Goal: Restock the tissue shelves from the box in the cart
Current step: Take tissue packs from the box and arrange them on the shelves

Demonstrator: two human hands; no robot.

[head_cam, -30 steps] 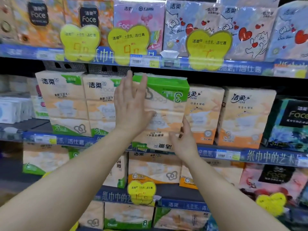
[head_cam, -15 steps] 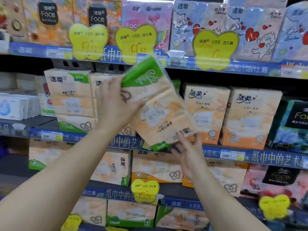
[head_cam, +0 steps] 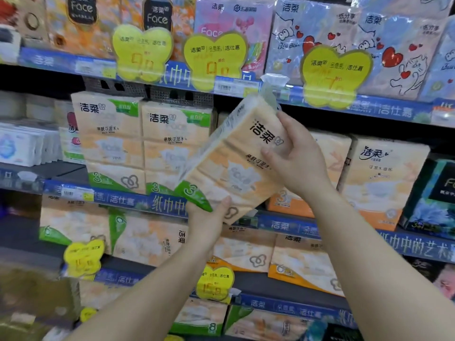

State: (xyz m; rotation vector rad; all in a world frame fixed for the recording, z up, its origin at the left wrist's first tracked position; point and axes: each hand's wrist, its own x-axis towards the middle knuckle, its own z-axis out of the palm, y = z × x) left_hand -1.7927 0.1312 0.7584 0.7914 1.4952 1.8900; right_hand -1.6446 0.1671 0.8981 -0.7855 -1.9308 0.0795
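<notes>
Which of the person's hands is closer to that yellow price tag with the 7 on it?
The right. The right hand grips the tilted tissue pack's upper part, just below and left of the yellow tag. The left hand holds the pack's bottom corner, much lower and farther left.

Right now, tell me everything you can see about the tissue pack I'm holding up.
The tissue pack is a peach-orange, clear-wrapped soft bundle with black brand characters near its top, a faint "Face" mark mid-face and a green corner bearing a 3. It is tilted, top leaning right, held off the shelf in front of the middle row. The left hand grips its lower green corner; the right hand holds its upper right edge, fingers curled onto the front.
</notes>
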